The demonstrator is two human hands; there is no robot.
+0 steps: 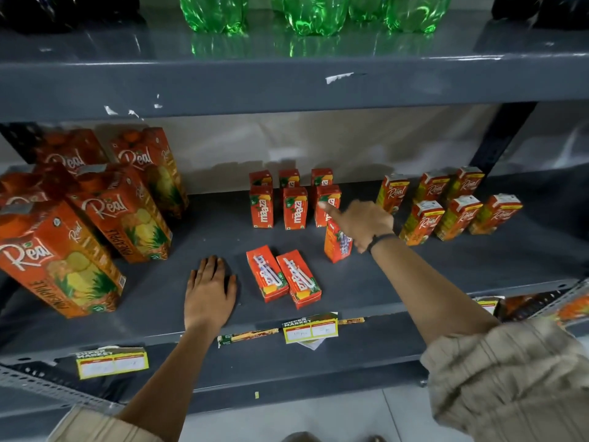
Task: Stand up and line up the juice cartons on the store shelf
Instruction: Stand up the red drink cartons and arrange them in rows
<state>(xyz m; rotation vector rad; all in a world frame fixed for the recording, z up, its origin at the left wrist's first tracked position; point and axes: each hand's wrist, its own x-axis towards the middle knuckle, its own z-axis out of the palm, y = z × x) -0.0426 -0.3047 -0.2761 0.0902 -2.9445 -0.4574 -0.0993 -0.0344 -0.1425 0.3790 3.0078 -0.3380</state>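
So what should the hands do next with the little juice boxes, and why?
Probably set the upright carton under the right hand into the standing Maaza row, then fetch the two lying flat beside the left hand.

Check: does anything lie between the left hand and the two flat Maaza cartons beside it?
Nothing visible does. The left hand rests flat on the bare shelf, with only open shelf between it and the two flat Maaza cartons.

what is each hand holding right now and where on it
The right hand grips one small Maaza carton by its upper end, standing it upright. The left hand holds nothing; it lies flat on the shelf.
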